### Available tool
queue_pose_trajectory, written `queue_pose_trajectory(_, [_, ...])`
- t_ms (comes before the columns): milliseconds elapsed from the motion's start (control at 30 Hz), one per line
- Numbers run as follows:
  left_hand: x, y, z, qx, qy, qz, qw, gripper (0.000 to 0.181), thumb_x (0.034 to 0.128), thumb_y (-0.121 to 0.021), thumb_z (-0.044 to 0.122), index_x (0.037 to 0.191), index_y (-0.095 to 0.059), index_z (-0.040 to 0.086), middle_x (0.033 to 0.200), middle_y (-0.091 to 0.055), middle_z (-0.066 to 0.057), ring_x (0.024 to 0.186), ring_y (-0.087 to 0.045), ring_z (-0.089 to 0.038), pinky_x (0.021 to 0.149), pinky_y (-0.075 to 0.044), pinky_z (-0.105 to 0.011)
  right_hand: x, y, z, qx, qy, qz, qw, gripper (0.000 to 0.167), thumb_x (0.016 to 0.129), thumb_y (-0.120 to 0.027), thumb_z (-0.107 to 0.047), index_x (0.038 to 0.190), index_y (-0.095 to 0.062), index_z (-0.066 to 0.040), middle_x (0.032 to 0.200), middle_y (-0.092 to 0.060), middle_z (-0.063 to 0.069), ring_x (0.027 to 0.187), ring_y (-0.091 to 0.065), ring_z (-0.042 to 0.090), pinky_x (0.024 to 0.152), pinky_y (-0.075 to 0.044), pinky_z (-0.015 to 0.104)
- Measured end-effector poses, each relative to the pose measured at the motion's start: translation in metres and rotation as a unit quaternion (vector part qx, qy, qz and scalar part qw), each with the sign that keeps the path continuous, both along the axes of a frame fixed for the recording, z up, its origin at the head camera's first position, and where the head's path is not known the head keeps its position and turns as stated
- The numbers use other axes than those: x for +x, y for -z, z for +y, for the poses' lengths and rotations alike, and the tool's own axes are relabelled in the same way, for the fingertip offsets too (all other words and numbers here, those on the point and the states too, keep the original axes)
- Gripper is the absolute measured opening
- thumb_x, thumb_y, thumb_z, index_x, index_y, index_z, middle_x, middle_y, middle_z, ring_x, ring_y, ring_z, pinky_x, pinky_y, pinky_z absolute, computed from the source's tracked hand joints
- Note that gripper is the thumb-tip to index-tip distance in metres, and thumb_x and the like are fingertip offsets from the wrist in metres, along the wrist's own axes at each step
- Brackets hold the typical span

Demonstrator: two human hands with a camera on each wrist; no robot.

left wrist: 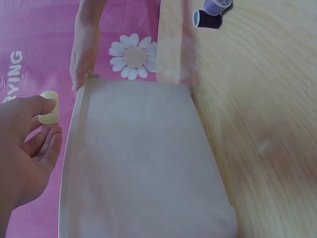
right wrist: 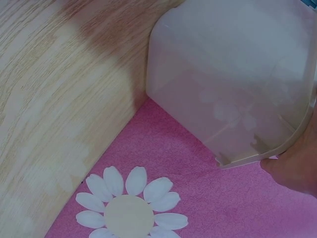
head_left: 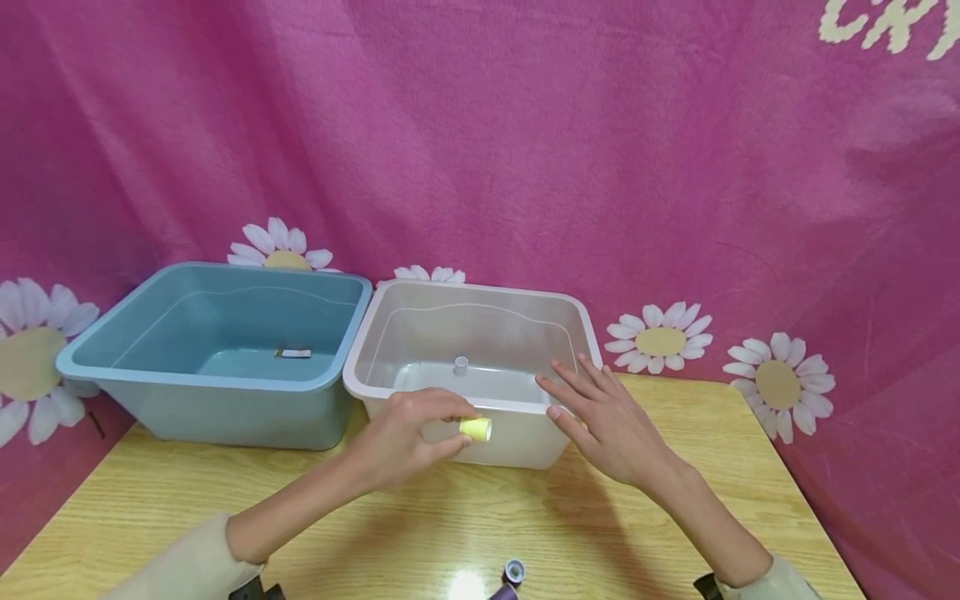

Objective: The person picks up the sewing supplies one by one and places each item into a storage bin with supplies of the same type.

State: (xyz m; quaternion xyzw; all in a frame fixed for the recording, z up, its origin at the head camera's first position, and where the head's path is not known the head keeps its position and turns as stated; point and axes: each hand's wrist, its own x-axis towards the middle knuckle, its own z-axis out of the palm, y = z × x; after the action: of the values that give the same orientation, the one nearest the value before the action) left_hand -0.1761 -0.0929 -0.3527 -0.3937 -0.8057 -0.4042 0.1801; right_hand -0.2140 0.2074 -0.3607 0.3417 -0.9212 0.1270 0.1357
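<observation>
In the head view my left hand pinches a small yellow spool between thumb and fingers, in front of the white tub's near rim. The left wrist view shows the same spool at the fingertips. My right hand has its fingers spread at that tub's right front corner; in the right wrist view the hand touches the rim. One small pale spool stands inside the white tub.
A blue tub stands left of the white one, with a small white and brown item on its floor. Near the wooden table's front edge lie a dark spool and a purple spool. Behind hangs a pink flowered cloth.
</observation>
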Motion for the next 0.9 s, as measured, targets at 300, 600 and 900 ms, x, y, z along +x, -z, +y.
queue_pose_trajectory(300, [-0.013,-0.01,-0.003,0.02,-0.007,-0.05,0.9985,0.026,0.0794,-0.082,0.001,0.105,-0.076,0.005,0.098,-0.074,0.0,0.084,-0.068,-0.013,0.079,-0.055,-0.026,-0.002,0.002,-0.003,-0.001,-0.003,0.002,1.0,0.045,0.106,-0.047,-0.037,0.148,-0.052,-0.02,0.155,-0.04,0.007,0.147,-0.023,0.04,0.116,-0.018,0.054])
queue_pose_trajectory(600, [-0.032,-0.022,0.002,0.059,0.008,-0.187,0.9807,0.022,0.0839,-0.078,0.001,0.106,-0.075,0.001,0.097,-0.072,-0.004,0.086,-0.068,-0.015,0.084,-0.055,-0.027,-0.002,0.0,-0.002,0.004,0.0,-0.001,1.0,0.045,0.106,-0.046,-0.037,0.148,-0.051,-0.02,0.155,-0.04,0.007,0.148,-0.021,0.039,0.116,-0.017,0.054])
queue_pose_trajectory(900, [-0.06,-0.027,0.002,0.05,-0.023,-0.264,0.9629,0.021,0.0847,-0.075,-0.001,0.106,-0.074,0.0,0.095,-0.072,-0.006,0.088,-0.068,-0.018,0.082,-0.055,-0.029,-0.001,0.001,0.0,0.002,0.0,0.001,1.0,0.045,0.106,-0.047,-0.036,0.148,-0.051,-0.021,0.155,-0.041,0.007,0.148,-0.021,0.038,0.116,-0.017,0.053])
